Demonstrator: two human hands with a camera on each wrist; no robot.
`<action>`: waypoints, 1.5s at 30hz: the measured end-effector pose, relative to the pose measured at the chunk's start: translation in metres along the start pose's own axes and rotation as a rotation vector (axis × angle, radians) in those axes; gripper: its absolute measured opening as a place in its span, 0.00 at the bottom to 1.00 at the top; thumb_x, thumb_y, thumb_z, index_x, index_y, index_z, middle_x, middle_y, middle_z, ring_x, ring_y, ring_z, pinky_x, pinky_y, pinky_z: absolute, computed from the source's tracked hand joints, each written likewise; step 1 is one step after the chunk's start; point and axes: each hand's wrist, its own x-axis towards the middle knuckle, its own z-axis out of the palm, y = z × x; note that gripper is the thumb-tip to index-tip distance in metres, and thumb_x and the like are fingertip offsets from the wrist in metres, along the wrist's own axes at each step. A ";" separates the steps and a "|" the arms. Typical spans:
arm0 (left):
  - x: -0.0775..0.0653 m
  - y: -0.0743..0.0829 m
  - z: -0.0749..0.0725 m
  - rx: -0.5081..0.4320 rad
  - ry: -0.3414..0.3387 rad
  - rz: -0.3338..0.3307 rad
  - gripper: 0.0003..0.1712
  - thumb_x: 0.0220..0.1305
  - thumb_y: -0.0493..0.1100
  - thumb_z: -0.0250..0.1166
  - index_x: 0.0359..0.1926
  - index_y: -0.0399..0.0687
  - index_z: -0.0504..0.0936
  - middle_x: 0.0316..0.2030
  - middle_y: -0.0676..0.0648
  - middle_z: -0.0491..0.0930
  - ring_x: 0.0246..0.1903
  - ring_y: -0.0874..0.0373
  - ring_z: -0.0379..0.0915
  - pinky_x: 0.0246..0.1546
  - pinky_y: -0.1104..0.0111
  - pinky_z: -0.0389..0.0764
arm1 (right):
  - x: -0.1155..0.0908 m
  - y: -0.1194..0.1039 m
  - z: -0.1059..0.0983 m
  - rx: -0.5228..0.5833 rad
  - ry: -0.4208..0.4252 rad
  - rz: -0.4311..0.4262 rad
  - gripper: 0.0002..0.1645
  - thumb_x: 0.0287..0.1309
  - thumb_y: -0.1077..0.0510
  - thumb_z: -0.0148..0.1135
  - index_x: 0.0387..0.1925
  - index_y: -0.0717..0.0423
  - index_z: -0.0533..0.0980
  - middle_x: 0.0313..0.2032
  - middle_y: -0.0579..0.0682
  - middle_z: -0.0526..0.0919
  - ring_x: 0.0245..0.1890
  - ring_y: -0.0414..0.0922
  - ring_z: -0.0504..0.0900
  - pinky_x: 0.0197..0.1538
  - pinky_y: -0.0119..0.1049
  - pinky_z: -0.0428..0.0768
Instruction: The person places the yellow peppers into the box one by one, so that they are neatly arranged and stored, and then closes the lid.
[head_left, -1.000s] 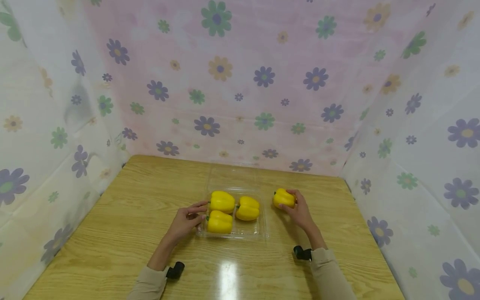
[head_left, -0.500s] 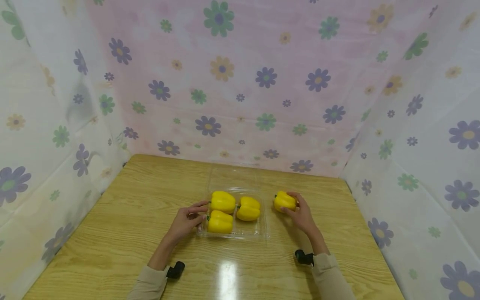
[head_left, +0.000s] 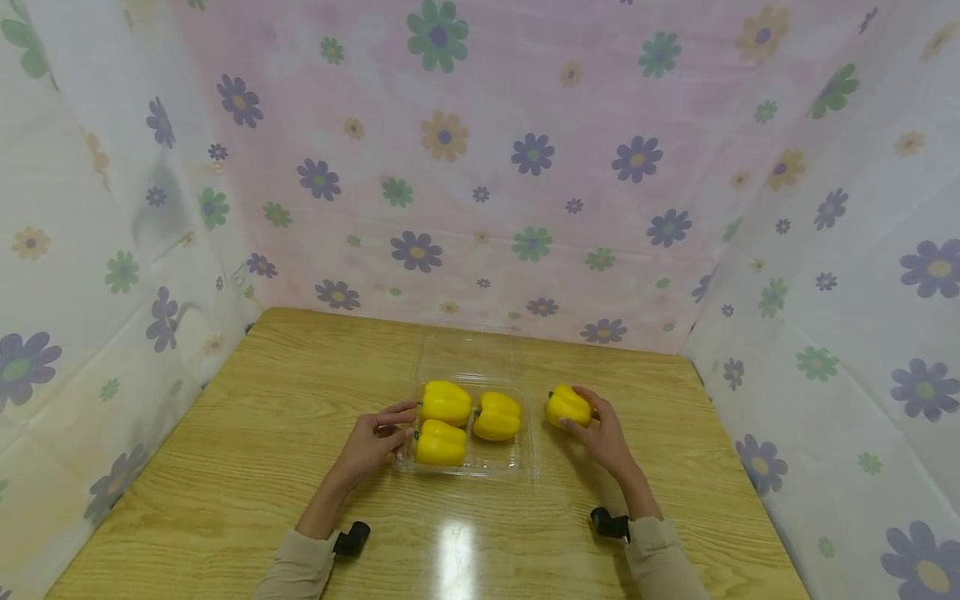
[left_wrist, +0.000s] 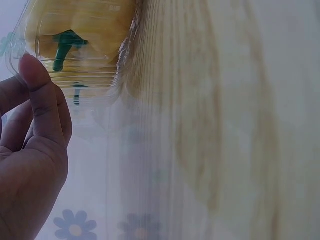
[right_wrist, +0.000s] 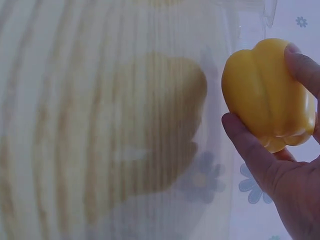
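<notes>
A wooden table (head_left: pixel 225 467) inside flower-print curtain walls (head_left: pixel 480 167), no writing readable.
Left hand (head_left: pixel 369 445) pinches the clear plastic tray's (head_left: pixel 525 471) edge, three yellow peppers (head_left: pixel 446 402) inside; right hand (head_left: pixel 604 435) grips a fourth pepper (head_left: pixel 567 406) just right of the tray.

A yellow bell pepper (head_left: pixel 567 406) with a smooth, lobed skin lies on its side to the right of a clear plastic clamshell tray (head_left: pixel 525 467), its green stem pointing toward the tray. The tray sits open on the table and holds three more yellow peppers (head_left: pixel 446 402), two at left, one at right.
</notes>
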 end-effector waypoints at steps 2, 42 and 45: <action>0.000 0.000 0.000 0.001 0.001 -0.003 0.20 0.70 0.30 0.63 0.59 0.21 0.77 0.71 0.29 0.64 0.23 0.63 0.71 0.25 0.75 0.79 | -0.003 -0.004 0.001 0.019 0.009 -0.006 0.38 0.64 0.62 0.70 0.72 0.62 0.66 0.69 0.69 0.66 0.66 0.65 0.66 0.67 0.64 0.67; 0.001 -0.001 -0.002 0.057 0.020 0.002 0.19 0.70 0.33 0.64 0.58 0.26 0.80 0.71 0.33 0.67 0.50 0.51 0.81 0.29 0.75 0.80 | -0.017 0.003 0.008 0.242 0.038 -0.161 0.37 0.66 0.68 0.64 0.74 0.59 0.64 0.71 0.63 0.65 0.57 0.32 0.73 0.56 0.21 0.75; 0.000 -0.001 -0.001 0.053 0.017 0.006 0.19 0.71 0.33 0.64 0.58 0.25 0.80 0.71 0.32 0.67 0.47 0.55 0.82 0.28 0.75 0.79 | -0.019 0.000 0.009 0.255 0.032 -0.166 0.37 0.66 0.69 0.63 0.74 0.60 0.63 0.71 0.64 0.65 0.56 0.32 0.74 0.53 0.22 0.78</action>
